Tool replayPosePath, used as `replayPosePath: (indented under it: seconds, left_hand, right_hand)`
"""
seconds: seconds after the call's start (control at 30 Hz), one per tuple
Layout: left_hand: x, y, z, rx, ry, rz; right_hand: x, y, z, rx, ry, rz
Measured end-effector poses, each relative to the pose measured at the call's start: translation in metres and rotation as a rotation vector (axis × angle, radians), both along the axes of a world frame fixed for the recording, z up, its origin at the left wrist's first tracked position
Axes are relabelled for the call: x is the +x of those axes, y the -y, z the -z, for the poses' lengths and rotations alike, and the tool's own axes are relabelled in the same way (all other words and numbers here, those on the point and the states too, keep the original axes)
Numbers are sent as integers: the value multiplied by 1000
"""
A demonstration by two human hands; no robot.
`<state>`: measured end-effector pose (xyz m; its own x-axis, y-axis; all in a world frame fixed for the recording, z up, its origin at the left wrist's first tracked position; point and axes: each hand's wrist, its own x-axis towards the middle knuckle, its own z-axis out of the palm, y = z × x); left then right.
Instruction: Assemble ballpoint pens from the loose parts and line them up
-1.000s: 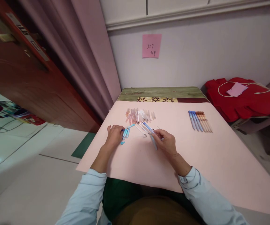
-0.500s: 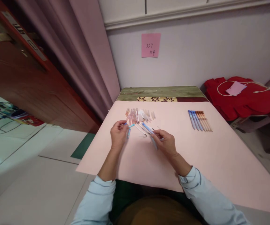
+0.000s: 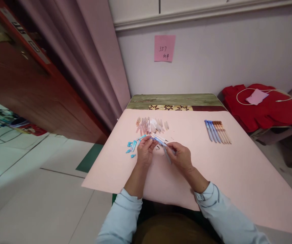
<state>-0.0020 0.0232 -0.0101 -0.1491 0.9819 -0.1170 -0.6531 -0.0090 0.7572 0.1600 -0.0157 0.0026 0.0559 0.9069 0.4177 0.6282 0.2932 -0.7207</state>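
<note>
My right hand [image 3: 180, 156] is closed around a blue pen barrel [image 3: 159, 139] that tilts up to the left. My left hand [image 3: 146, 149] pinches a small dark-blue pen part at the barrel's far end; the fingers cover most of it. Whether the two parts are joined I cannot tell. Thin white refills [image 3: 161, 137] lie just behind the barrel. Left of my left hand are light-blue pen barrels [image 3: 134, 145] and several small turquoise pen pieces [image 3: 128, 151]. Farther back lies a pile of pinkish, clear pen grips or sleeves [image 3: 143, 125].
A row of blue and brown-topped pens [image 3: 217, 132] lies at the right on the pink table cover [image 3: 211, 176]. Beyond the table's right side is a red cloth [image 3: 252, 110] with a white cable. A pink note [image 3: 164, 48] hangs on the wall; a wooden door [image 3: 46, 88] stands at left.
My left hand has moved right, bringing the small blue part to the pen barrel's end. This uncovers the turquoise pieces on the left. My right hand stays nearly in place with the barrel.
</note>
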Motion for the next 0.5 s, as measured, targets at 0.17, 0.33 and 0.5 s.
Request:
replayPosePath:
  seconds: [0.17, 0.33, 0.5]
  left_hand:
    - [-1, -1, 2, -6, 43, -26]
    - [-2, 1, 2, 0, 22, -45]
    - [-2, 1, 1, 1, 23, -50]
  right_hand:
    - [1, 1, 0, -33, 45, 1]
    - [2, 2, 2, -59, 61, -4]
    - [1, 2, 2, -61, 69, -28]
